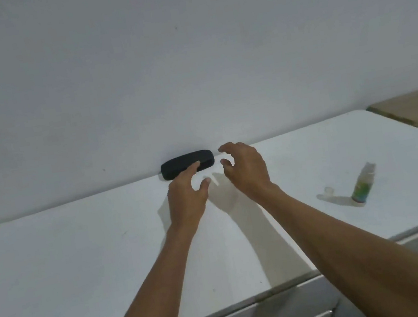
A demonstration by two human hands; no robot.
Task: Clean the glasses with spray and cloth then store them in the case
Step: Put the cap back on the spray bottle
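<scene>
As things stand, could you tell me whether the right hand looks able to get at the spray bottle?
Probably yes. The spray bottle stands upright on the white table, to the right of the open right hand, with bare tabletop between them; only its small clear cap lies nearby.

No text, brand, number or sign can be read anywhere in the head view. The spray bottle (pixel 362 185), standing on the white table (pixel 82 258), carries a green and blue label, but its print is too small and blurred to make out. The black glasses case (pixel 187 164) against the wall shows no legible marking.
</scene>
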